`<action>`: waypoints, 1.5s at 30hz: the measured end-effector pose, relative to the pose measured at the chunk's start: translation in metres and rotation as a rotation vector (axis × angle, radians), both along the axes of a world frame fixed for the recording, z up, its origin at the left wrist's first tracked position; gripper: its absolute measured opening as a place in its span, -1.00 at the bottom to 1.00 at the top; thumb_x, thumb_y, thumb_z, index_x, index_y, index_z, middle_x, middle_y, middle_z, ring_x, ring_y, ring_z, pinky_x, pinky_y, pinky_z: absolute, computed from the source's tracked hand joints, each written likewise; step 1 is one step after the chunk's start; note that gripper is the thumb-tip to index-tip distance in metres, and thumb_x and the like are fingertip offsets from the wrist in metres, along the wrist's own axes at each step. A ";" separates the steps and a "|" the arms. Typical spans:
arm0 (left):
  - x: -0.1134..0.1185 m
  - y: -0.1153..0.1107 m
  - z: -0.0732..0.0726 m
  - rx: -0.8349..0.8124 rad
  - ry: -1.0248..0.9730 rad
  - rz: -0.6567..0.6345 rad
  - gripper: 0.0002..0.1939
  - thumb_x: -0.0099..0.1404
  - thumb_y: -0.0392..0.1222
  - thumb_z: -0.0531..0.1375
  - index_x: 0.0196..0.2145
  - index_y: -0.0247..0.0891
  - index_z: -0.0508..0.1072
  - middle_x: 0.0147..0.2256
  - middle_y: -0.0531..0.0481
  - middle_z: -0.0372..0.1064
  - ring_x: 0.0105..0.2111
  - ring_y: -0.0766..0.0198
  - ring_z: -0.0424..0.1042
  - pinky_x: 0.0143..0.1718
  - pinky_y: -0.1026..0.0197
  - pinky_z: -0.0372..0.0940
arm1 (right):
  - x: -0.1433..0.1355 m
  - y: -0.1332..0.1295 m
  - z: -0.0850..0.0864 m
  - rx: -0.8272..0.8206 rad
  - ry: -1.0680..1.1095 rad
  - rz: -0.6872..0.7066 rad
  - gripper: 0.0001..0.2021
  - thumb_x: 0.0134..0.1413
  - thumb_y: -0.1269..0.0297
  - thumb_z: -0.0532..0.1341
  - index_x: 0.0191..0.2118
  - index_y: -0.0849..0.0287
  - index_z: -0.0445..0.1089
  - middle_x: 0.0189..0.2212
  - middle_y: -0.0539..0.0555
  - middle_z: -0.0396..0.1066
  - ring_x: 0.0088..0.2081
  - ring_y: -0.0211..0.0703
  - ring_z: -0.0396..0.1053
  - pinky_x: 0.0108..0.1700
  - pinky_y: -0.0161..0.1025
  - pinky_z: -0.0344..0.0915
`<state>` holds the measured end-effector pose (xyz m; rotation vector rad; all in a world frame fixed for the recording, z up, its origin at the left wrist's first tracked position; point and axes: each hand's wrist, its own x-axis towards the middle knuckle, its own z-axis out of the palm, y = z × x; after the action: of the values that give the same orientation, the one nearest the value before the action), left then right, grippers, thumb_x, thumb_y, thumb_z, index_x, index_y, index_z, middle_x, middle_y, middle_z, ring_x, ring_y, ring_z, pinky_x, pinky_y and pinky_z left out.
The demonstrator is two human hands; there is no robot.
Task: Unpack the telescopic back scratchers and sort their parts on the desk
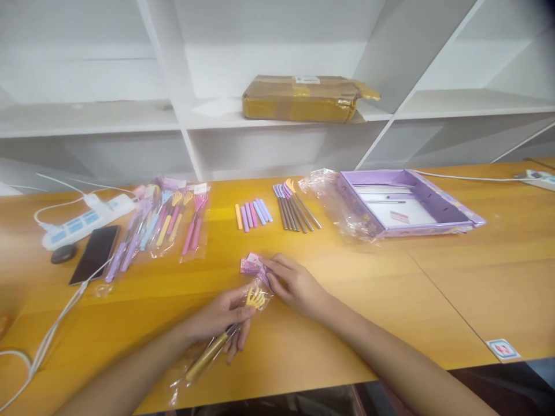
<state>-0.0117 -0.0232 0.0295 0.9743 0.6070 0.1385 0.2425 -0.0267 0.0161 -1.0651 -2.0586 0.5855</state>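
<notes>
My left hand (221,315) is closed round a yellow back scratcher (207,357) inside a clear plastic bag, its claw (255,297) pointing away from me and its handle towards me. My right hand (299,286) pinches the top end of the bag at a pink and purple card (250,266). Beyond my hands lie several loose coloured handle sleeves (254,215) in a row. To their right is a group of metal scratcher rods (295,211) with purple and yellow claws. Several bagged back scratchers (165,222) lie at the left.
A purple open box (384,231) stands at the right with a small pink card inside and crumpled clear film (347,214) beside it. A power strip (91,219), black phone (95,254), mouse (63,253) and white cables are at the left. A taped carton (299,101) sits on the shelf.
</notes>
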 end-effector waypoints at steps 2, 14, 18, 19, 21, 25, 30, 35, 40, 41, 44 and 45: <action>0.001 -0.001 -0.001 0.027 0.009 0.008 -0.10 0.52 0.17 0.19 0.55 -0.17 -0.19 -0.52 0.01 0.51 -0.70 0.27 0.46 -0.68 0.45 0.11 | -0.003 0.000 -0.004 -0.045 0.096 -0.057 -0.63 0.43 0.37 0.17 0.28 0.04 0.32 -0.02 0.17 0.47 -0.07 -0.06 0.51 -0.03 -0.09 0.52; 0.001 -0.002 -0.002 0.029 0.004 0.001 -0.17 0.53 0.17 0.18 0.52 -0.15 -0.12 -0.50 0.02 0.52 -0.69 0.28 0.47 -0.67 0.45 0.10 | 0.011 0.010 0.001 -0.363 0.388 -0.164 -0.80 0.39 0.18 0.18 -0.30 0.12 0.30 -0.35 0.03 0.41 -0.32 -0.18 0.39 -0.27 -0.25 0.38; -0.001 -0.002 0.003 0.001 0.001 0.028 -0.15 0.53 0.16 0.18 0.53 -0.16 -0.15 -0.52 0.02 0.51 -0.72 0.29 0.44 -0.69 0.46 0.07 | 0.019 0.018 -0.002 -0.369 0.455 -0.103 -0.76 0.45 0.04 0.18 -0.14 0.10 0.28 -0.40 -0.04 0.41 -0.40 -0.22 0.38 -0.30 -0.26 0.36; -0.001 -0.002 0.003 -0.004 -0.005 0.034 -0.13 0.53 0.16 0.19 0.53 -0.16 -0.17 -0.53 0.02 0.51 -0.72 0.28 0.44 -0.70 0.46 0.06 | 0.019 0.018 -0.001 -0.348 0.479 -0.087 -0.75 0.46 0.01 0.18 -0.13 0.09 0.27 -0.41 -0.05 0.41 -0.42 -0.23 0.37 -0.31 -0.26 0.35; -0.002 -0.001 0.003 -0.016 -0.015 0.041 -0.12 0.53 0.15 0.19 0.54 -0.15 -0.20 -0.52 0.02 0.52 -0.73 0.29 0.43 -0.70 0.47 0.05 | 0.020 0.019 0.001 -0.307 0.480 -0.063 -0.71 0.48 -0.02 0.15 -0.18 0.10 0.30 -0.41 -0.04 0.41 -0.44 -0.24 0.35 -0.32 -0.25 0.34; -0.002 0.000 0.002 -0.014 -0.008 0.041 -0.12 0.52 0.16 0.19 0.54 -0.13 -0.18 -0.52 0.02 0.51 -0.73 0.29 0.43 -0.71 0.47 0.04 | 0.025 0.019 0.009 -0.344 0.377 0.006 -0.61 0.52 -0.05 0.09 -0.16 0.14 0.48 -0.36 0.03 0.43 -0.36 -0.20 0.37 -0.23 -0.21 0.35; -0.003 -0.001 0.001 -0.008 -0.015 0.019 -0.12 0.52 0.17 0.21 0.54 -0.13 -0.15 -0.53 0.04 0.49 -0.72 0.33 0.41 -0.69 0.48 0.04 | 0.028 0.018 0.014 -0.469 0.372 0.135 -0.62 0.46 -0.09 0.19 -0.05 0.15 0.51 -0.21 0.07 0.43 -0.19 -0.15 0.42 -0.06 -0.17 0.38; -0.003 -0.002 -0.001 -0.013 -0.027 0.002 -0.12 0.51 0.17 0.22 0.54 -0.12 -0.13 -0.53 0.07 0.47 -0.73 0.35 0.38 -0.69 0.47 0.03 | 0.022 0.018 0.009 -0.502 0.394 0.149 -0.61 0.38 -0.14 0.26 -0.16 0.14 0.49 -0.20 0.07 0.41 -0.14 -0.12 0.41 -0.03 -0.16 0.37; -0.005 -0.002 0.003 -0.005 -0.015 -0.016 -0.12 0.51 0.16 0.22 0.54 -0.12 -0.12 -0.55 0.09 0.46 -0.76 0.38 0.33 -0.69 0.47 0.01 | 0.029 0.026 0.004 -0.379 0.404 0.049 -0.57 0.40 -0.14 0.23 -0.32 0.14 0.47 -0.20 0.09 0.37 -0.10 -0.08 0.40 0.06 -0.12 0.34; -0.006 -0.002 0.003 -0.012 -0.008 -0.032 -0.12 0.51 0.16 0.23 0.54 -0.11 -0.12 -0.55 0.10 0.45 -0.76 0.39 0.31 -0.69 0.47 0.01 | 0.033 0.029 0.003 -0.349 0.427 -0.022 -0.55 0.42 -0.14 0.21 -0.34 0.14 0.45 -0.20 0.10 0.37 -0.11 -0.08 0.39 0.04 -0.13 0.34; -0.008 -0.004 0.003 -0.029 -0.007 -0.118 -0.17 0.51 0.14 0.23 0.52 -0.11 -0.04 -0.55 0.11 0.45 -0.77 0.40 0.29 -0.69 0.46 0.02 | 0.037 0.038 -0.004 -0.308 0.476 -0.232 -0.54 0.43 -0.14 0.18 -0.38 0.12 0.37 -0.31 0.05 0.36 -0.25 -0.13 0.36 -0.16 -0.21 0.36; -0.008 -0.004 0.003 -0.035 -0.013 -0.149 -0.20 0.50 0.15 0.24 0.50 -0.13 0.01 -0.55 0.10 0.45 -0.77 0.40 0.29 -0.69 0.45 0.02 | 0.035 0.040 -0.007 -0.316 0.455 -0.258 -0.55 0.42 -0.14 0.18 -0.37 0.11 0.38 -0.35 0.03 0.37 -0.30 -0.14 0.35 -0.22 -0.23 0.34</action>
<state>-0.0199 -0.0272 0.0322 0.9806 0.5209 0.0024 0.2777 0.0136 0.0088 -1.2200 -1.4397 0.9415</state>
